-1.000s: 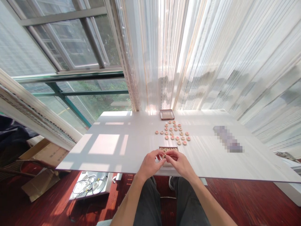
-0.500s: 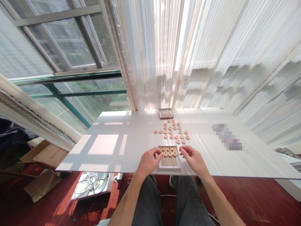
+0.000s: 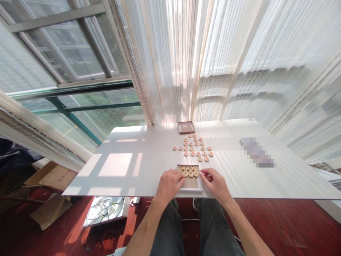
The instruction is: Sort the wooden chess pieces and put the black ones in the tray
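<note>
A shallow box (image 3: 201, 185) with pale rims stands near the table's front edge. Inside it, two rows of xiangqi pieces (image 3: 190, 174) with dark characters fill the far half; the near half shows a bare wooden-looking bottom. My left hand (image 3: 168, 183) reaches over the box's left wall, fingertips at the leftmost piece of the nearer row and partly covering it, thumb apart. At the right wall is my right hand (image 3: 216, 182), its index finger bent against the rim and a gap before the thumb. It appears to hold nothing.
Several loose xiangqi pieces (image 3: 198, 154), many with red characters, lie beyond the box on the white table (image 3: 154, 160). A box lid or second tray (image 3: 187, 127) lies at the back. A blurred-out object (image 3: 257, 153) is at right. Curtains (image 3: 170, 64) hang behind.
My left hand has lowered onto the box's left side, and its pinch has loosened. My right hand has moved left to the right rim. The view has shifted slightly.
</note>
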